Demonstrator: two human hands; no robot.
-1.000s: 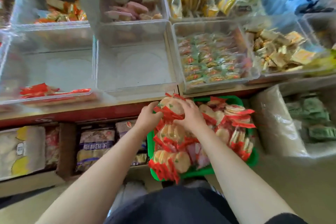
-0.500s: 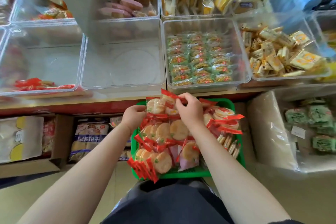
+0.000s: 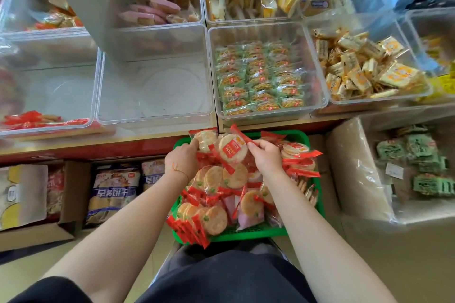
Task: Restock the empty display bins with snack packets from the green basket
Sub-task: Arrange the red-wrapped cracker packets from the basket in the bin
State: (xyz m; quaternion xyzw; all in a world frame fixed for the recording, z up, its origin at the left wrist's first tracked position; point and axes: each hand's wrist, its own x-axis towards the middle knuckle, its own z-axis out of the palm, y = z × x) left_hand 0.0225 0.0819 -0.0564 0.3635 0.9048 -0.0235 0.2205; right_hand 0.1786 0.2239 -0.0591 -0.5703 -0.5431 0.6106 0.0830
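Nearest, the green basket remains heaped with snack packets. Left hand pinches one packet, right hand another, at its far rim. Beyond, the empty display bin awaits; restocking looks barely begun.

Basket: green, below shelf edge, heaped with red-ended cracker packets.
Left hand: over basket's far left corner, fingers curled round a packet lifted above the heap.
Right hand: over basket's far side, pinching red end of a second packet, label side up.
Empty bin: clear, on shelf directly beyond basket.
Left bin: clear, a few red packets at near wall.
Right bin: rows of green packets.
Boxes: below shelf at left, holding bagged snacks.
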